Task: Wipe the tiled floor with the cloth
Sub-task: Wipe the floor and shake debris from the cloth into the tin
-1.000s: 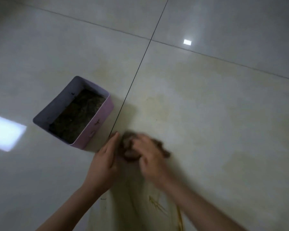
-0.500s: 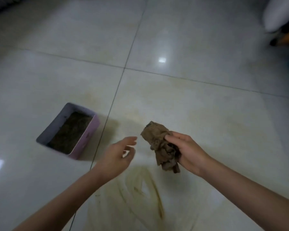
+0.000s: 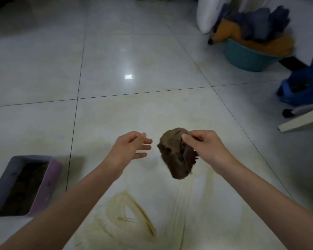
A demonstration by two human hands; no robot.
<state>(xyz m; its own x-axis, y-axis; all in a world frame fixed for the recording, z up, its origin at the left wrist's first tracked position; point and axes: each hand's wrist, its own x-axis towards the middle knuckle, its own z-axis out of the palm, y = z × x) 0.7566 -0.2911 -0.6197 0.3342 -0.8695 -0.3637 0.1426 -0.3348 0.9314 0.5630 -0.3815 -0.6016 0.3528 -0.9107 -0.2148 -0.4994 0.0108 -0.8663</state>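
Note:
A crumpled brown cloth (image 3: 175,156) hangs in the air above the pale tiled floor (image 3: 134,112). My right hand (image 3: 206,147) pinches its top edge between thumb and fingers. My left hand (image 3: 130,148) hovers just left of the cloth with fingers spread and straight, holding nothing and a small gap away from the cloth. Yellowish-brown smear marks (image 3: 130,215) streak the tile below my arms.
A purple rectangular box (image 3: 49,183) holding dark dirt stands on the floor at lower left. At the right are a teal basin (image 3: 248,56) piled with orange and blue fabric, a blue bag (image 3: 304,87) and a white board edge (image 3: 302,120).
The cloth went from the floor, under both hands, up into the air in my right hand. My left hand let go and opened. The camera tilted up, bringing the basin and bag into view.

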